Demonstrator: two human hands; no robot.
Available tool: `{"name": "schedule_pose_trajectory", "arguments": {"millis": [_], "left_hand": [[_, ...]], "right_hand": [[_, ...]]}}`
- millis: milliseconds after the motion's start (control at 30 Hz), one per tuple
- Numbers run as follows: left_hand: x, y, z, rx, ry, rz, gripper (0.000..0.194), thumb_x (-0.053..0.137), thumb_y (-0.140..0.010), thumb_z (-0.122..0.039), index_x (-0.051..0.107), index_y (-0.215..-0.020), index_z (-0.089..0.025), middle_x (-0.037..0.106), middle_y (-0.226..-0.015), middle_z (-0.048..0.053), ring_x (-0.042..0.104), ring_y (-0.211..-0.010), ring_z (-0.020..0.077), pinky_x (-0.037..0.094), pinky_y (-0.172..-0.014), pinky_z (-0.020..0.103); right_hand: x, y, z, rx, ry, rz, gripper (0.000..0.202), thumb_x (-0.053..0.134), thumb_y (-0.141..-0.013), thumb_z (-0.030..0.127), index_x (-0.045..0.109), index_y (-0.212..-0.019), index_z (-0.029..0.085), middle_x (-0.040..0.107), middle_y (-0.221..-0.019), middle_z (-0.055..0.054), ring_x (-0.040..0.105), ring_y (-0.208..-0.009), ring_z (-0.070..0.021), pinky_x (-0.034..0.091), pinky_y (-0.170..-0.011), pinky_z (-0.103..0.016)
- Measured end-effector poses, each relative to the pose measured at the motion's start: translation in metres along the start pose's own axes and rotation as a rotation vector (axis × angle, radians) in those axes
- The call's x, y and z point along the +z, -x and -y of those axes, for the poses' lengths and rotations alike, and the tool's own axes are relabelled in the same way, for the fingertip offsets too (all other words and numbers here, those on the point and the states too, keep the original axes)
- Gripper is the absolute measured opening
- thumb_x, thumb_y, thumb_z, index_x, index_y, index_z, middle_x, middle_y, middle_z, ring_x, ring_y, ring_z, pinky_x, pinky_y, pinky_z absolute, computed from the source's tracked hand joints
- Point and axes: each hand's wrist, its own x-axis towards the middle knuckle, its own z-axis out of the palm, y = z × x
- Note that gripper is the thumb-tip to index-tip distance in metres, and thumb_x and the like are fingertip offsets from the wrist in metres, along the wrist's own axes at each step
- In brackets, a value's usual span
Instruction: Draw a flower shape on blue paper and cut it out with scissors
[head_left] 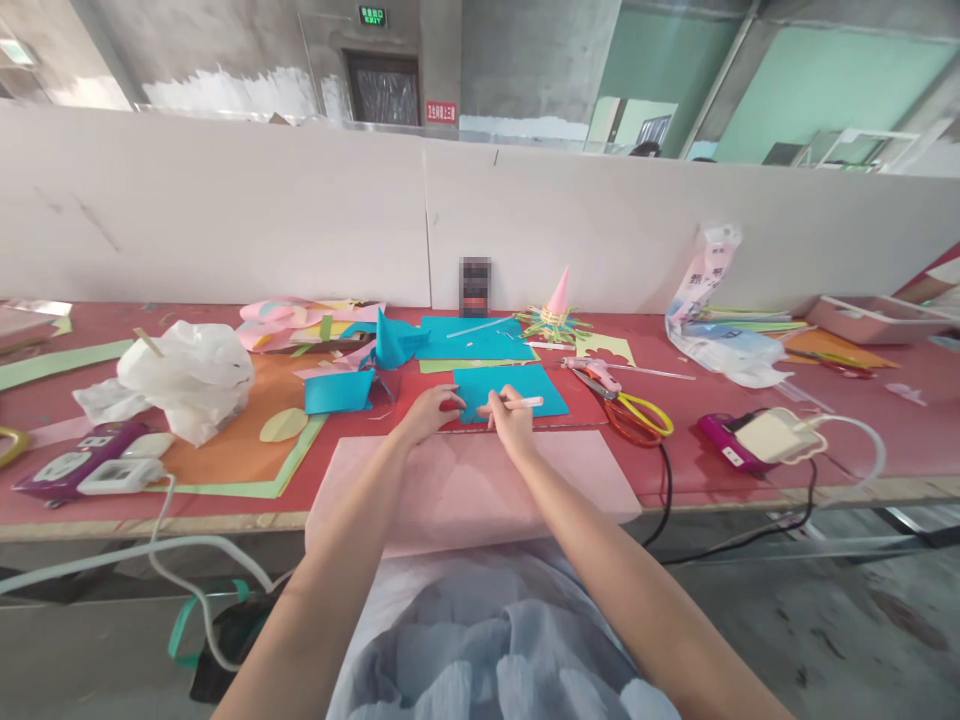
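Note:
A sheet of blue paper (551, 392) lies in front of me on a red surface, at the far edge of a pink board (480, 490). My right hand (511, 418) is closed around a pale pen (525, 403), low over the sheet; its tip is hidden by the fingers. At the sheet's left edge, my left hand (429, 415) steadies it with bent fingers. Just beyond lie another blue sheet (442, 335) and a folded blue piece (397, 340). A curled blue strip (337, 392) sits left of my left hand.
Right of the sheet are scissors (634, 415) and a pink glue gun (596, 375). A pink paper cone (559, 298) with fringe stands behind. Power strips (739, 440) with cables flank the work area. A crumpled white bag (191, 375) lies left, and a white partition (300, 220) rises behind.

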Motion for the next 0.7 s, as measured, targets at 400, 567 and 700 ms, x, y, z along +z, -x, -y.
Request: {"name": "schedule_pose_trajectory", "arguments": {"millis": [400, 567, 700], "left_hand": [[0.001, 0.004, -0.007, -0.048, -0.063, -0.072, 0.041, 0.061, -0.077, -0.026, 0.057, -0.117, -0.021, 0.06, -0.122, 0.007, 0.054, -0.115, 0.0239, 0.04, -0.101, 0.038], [0.002, 0.003, -0.006, 0.005, -0.085, -0.078, 0.037, 0.059, -0.078, -0.026, 0.058, -0.115, -0.021, 0.06, -0.124, 0.006, 0.053, -0.116, 0.023, 0.039, -0.102, 0.037], [0.005, 0.003, -0.004, 0.032, -0.088, -0.124, 0.031, 0.056, -0.081, -0.027, 0.06, -0.111, -0.021, 0.06, -0.122, 0.006, 0.054, -0.114, 0.0215, 0.039, -0.102, 0.036]], "right_hand": [[-0.068, -0.021, -0.022, -0.229, 0.678, 0.037, 0.033, 0.037, -0.091, 0.043, 0.057, -0.104, 0.02, 0.069, -0.094, -0.01, 0.062, -0.096, -0.0241, 0.041, -0.087, -0.036], [-0.085, -0.007, -0.031, -0.17, 0.88, 0.128, 0.029, 0.038, -0.092, 0.037, 0.053, -0.107, 0.018, 0.069, -0.094, -0.011, 0.062, -0.096, -0.024, 0.038, -0.09, -0.041], [-0.08, 0.006, -0.031, -0.182, 0.97, 0.112, 0.035, 0.044, -0.089, 0.038, 0.049, -0.116, 0.015, 0.06, -0.12, -0.018, 0.054, -0.113, -0.0281, 0.038, -0.092, -0.043]]}}
